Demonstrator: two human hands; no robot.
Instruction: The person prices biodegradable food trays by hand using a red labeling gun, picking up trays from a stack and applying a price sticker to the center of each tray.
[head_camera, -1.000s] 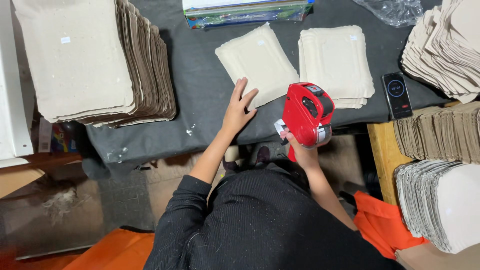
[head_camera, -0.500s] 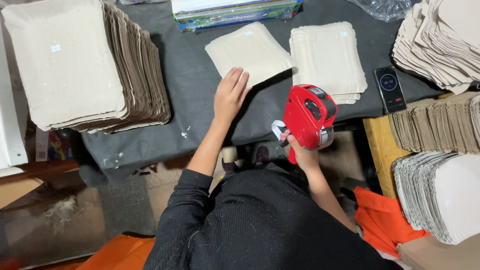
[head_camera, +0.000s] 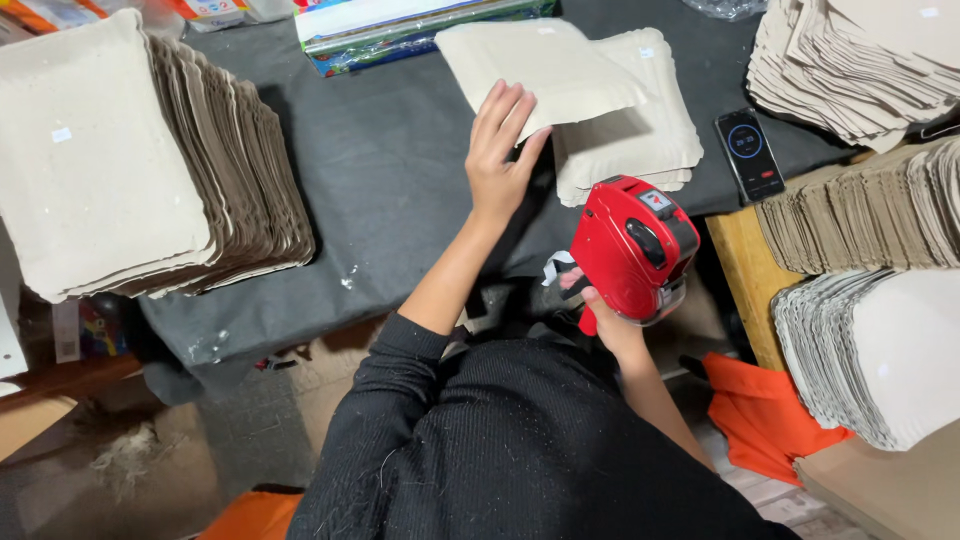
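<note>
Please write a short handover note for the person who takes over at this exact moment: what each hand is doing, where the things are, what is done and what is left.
Left hand: flat on the top paper sheet, which lies askew over the small stack on the dark table cover.
Right hand: grips the red label gun, held near the table edge, not touching any sheet.
Done: the big stack at left shows a small white sticker on top.
Left: I see no sticker on the sheet under the left hand; more stacks wait at right. A phone lies beside them.
</note>
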